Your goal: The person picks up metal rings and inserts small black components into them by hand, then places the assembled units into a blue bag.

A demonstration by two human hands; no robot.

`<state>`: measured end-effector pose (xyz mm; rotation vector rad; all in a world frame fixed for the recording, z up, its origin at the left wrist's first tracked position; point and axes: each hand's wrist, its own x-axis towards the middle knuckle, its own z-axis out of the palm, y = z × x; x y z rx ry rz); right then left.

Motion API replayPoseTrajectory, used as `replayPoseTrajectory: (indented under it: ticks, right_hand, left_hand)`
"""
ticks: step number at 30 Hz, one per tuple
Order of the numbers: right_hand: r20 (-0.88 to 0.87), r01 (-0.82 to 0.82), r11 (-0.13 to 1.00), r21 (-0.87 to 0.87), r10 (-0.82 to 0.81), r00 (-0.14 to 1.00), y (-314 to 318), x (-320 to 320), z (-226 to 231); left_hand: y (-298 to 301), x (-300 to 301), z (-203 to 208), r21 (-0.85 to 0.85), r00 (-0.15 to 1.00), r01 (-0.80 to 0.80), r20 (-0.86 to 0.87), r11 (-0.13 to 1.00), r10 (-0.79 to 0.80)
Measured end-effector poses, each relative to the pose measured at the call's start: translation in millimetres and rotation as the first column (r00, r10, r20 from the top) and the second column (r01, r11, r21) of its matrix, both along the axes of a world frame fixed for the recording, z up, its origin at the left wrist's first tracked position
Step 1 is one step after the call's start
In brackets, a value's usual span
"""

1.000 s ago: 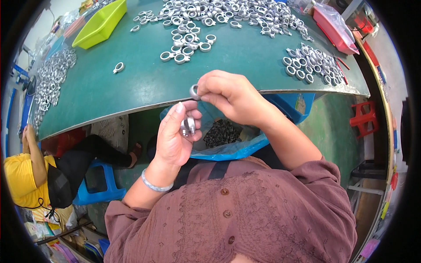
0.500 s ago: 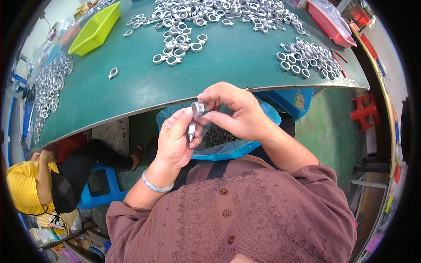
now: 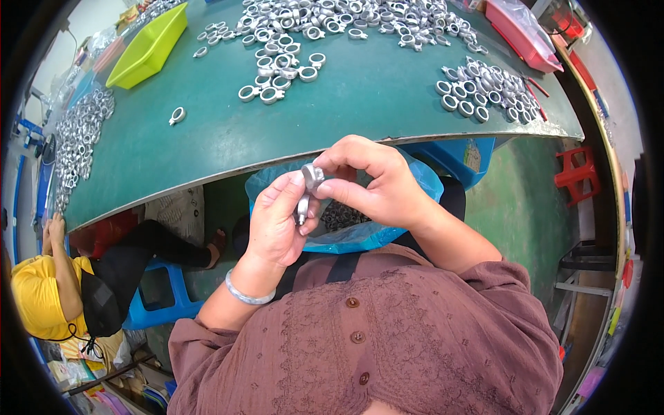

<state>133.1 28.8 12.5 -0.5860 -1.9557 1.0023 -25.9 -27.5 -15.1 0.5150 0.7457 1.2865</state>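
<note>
A small grey metal ring clamp (image 3: 308,178) stands on edge between the thumb and forefinger of my left hand (image 3: 270,225). Lower in the same hand, a second ring clamp (image 3: 302,208) is tucked against the curled fingers. My right hand (image 3: 380,180) closes in from the right, its thumb and fingertips pinching the lugged side of the upper clamp; anything smaller between those tips is hidden. Below both hands, a container lined with a blue plastic bag (image 3: 349,243) holds many small dark metal parts (image 3: 342,216).
The green table (image 3: 228,131) carries heaps of ring clamps (image 3: 484,93), one lone clamp (image 3: 178,115), a yellow-green tray (image 3: 149,48) and a pink tray (image 3: 522,38). A person in yellow (image 3: 45,294) sits at left. A red stool (image 3: 577,176) stands at right.
My right fingers have drawn down and closer around the upper clamp's lugged side. My left hand stays almost still. The seated person's hands have risen toward the table edge.
</note>
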Motion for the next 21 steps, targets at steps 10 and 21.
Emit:
replayPoseTrajectory:
  ticks: [10,21]
  right_hand:
    - [-0.249,-0.132,0.849,-0.512,0.0,0.968,2,5,-9]
    - [-0.194,-0.113,0.975,-0.193,0.075,0.978,5,7,-15]
  left_hand:
    - [1,1,5,0.052,1.0,0.005,0.023,0.999,-0.006]
    - [1,0,3,0.07,0.998,-0.034,0.048,0.997,0.031]
